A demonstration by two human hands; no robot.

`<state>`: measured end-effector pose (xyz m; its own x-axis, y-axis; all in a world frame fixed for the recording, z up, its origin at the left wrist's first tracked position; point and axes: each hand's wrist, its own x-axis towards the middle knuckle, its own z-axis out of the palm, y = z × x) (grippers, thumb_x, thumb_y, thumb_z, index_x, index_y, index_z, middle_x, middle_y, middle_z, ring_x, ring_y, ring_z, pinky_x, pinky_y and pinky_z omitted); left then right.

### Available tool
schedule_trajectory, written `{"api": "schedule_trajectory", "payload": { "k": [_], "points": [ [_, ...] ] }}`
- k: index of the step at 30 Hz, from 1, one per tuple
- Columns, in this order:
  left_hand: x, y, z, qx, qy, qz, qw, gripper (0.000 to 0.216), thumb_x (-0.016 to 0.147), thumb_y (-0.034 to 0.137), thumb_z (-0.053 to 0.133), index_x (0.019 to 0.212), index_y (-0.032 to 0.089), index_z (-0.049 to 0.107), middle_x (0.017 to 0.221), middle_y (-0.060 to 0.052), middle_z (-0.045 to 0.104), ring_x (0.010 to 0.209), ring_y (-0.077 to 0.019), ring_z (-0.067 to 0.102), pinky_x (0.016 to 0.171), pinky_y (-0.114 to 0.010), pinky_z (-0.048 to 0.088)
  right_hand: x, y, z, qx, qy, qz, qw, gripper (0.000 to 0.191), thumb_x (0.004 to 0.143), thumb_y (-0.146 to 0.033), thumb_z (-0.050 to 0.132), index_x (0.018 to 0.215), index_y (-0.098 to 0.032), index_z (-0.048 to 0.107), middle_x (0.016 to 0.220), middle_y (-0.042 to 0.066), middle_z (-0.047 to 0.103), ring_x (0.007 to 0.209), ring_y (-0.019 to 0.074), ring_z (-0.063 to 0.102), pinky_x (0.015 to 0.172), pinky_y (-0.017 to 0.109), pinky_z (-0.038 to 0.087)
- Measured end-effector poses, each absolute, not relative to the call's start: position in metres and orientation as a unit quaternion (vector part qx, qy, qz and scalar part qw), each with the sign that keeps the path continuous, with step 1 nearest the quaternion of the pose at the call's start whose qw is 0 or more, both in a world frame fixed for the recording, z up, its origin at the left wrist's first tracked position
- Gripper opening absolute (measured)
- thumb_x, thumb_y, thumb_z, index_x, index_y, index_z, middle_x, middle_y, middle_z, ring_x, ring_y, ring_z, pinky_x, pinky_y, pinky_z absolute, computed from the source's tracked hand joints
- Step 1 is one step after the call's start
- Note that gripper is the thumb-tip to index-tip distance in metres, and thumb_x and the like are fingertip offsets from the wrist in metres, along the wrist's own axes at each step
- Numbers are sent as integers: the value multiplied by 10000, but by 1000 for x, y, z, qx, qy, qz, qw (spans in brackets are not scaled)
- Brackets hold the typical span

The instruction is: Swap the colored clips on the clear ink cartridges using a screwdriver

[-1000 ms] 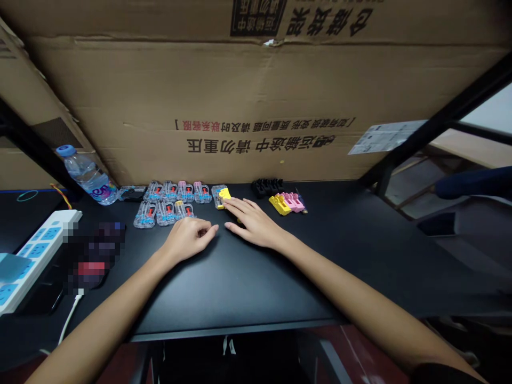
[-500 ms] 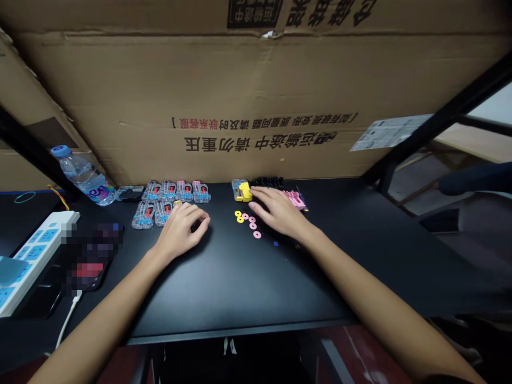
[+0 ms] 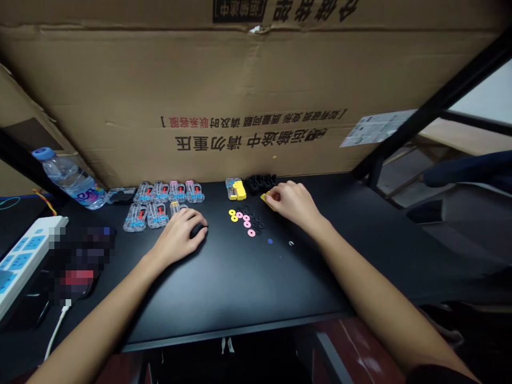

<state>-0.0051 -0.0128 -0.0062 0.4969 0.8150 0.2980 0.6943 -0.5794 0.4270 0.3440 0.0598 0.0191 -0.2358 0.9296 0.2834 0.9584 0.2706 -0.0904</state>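
Observation:
My right hand (image 3: 296, 205) pinches a small flat yellow piece (image 3: 266, 199) between thumb and fingers, just right of a cluster of black plastic parts (image 3: 260, 184). Left of that cluster, a clear plastic device with a yellow block (image 3: 239, 190) on it lies near the cardboard. My left hand (image 3: 180, 234) rests on the table, fingers loosely curved and thumb apart, beside a clear device with a yellow tip (image 3: 174, 208) that it partly covers. Between the hands lie pink rings (image 3: 247, 224), yellow rings (image 3: 232, 212) and black rings (image 3: 259, 225).
Several clear devices with red and blue parts (image 3: 157, 214) stand in rows at left. Beyond them are a water bottle (image 3: 74, 178), a phone (image 3: 86, 261) and a white power strip (image 3: 30, 256). A cardboard wall (image 3: 240, 80) closes the back; a blue disc (image 3: 270, 241) lies in front.
My right hand has moved right, away from the device with the yellow block, and now pinches a yellow piece. The view has shifted slightly; my left hand stays about where it was.

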Motion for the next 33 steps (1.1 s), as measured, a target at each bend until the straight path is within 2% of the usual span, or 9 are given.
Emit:
{"api": "schedule_trajectory", "payload": {
  "k": [4, 7, 9, 12, 16, 20, 24, 29, 33],
  "points": [
    [-4, -12, -7, 867, 416, 235, 140, 132, 1032, 279, 562, 1046, 223, 681, 1134, -70, 714, 1115, -262, 633, 1044, -466, 505, 334, 52, 28, -587, -757, 0, 287, 255, 912, -287, 645, 669, -210, 640, 695, 56, 696, 688, 213, 596, 666, 335, 393],
    [-3, -14, -5, 871, 405, 236, 145, 127, 1029, 276, 567, 1040, 221, 680, 1123, -68, 721, 1101, -258, 643, 1036, -463, 506, 311, 35, 35, -539, -745, 144, 366, 254, 928, -392, 650, 755, -213, 699, 679, 35, 689, 630, 196, 591, 606, 319, 423],
    [-2, -15, -3, 869, 406, 245, 141, 132, 1035, 280, 559, 1056, 222, 676, 1116, -63, 731, 1102, -259, 652, 1045, -466, 496, 292, 22, 34, -489, -749, 267, 359, 320, 936, -487, 657, 786, -212, 720, 686, 31, 699, 638, 197, 615, 600, 316, 461],
    [-1, -18, 3, 859, 414, 268, 139, 179, 1068, 307, 517, 1145, 226, 657, 1139, -60, 745, 1120, -257, 663, 1070, -464, 473, 264, 4, 26, -433, -733, 429, 303, 389, 916, -560, 678, 801, -194, 741, 696, 33, 714, 654, 195, 647, 623, 318, 504],
    [0, -20, 6, 853, 417, 273, 151, 290, 1107, 377, 480, 1317, 215, 598, 1214, -73, 730, 1175, -254, 656, 1093, -464, 452, 244, -6, 9, -418, -704, 501, 281, 380, 901, -549, 700, 826, -182, 757, 779, 59, 774, 704, 201, 685, 684, 324, 529],
    [3, -23, 2, 869, 407, 243, 140, 523, 1015, 511, 649, 1434, 217, 547, 1344, -107, 687, 1272, -300, 606, 1124, -491, 440, 246, -1, -5, -421, -707, 490, 286, 325, 948, -483, 674, 931, -170, 761, 766, 57, 780, 695, 197, 706, 687, 309, 528],
    [6, -24, -1, 877, 411, 215, 123, 826, 870, 667, 772, 1518, 224, 513, 1418, -133, 651, 1343, -355, 551, 1151, -528, 423, 262, 10, -9, -445, -747, 396, 296, 300, 976, -467, 686, 1039, -179, 744, 737, 30, 753, 674, 183, 693, 671, 286, 502],
    [7, -23, -1, 887, 403, 194, 112, 899, 854, 703, 772, 1563, 231, 483, 1442, -121, 661, 1372, -350, 548, 1179, -530, 392, 282, 19, -2, -465, -814, 236, 255, 254, 1038, -392, 626, 1009, -196, 787, 833, 44, 731, 668, 168, 669, 661, 285, 467],
    [9, -22, -2, 894, 391, 190, 106, 848, 888, 667, 753, 1567, 232, 490, 1455, -117, 670, 1385, -337, 559, 1223, -540, 344, 285, 18, -4, -441, -864, 128, 205, 203, 1041, -332, 648, 1088, -222, 813, 975, 79, 725, 896, 223, 706, 765, 312, 501]
  ]
}}
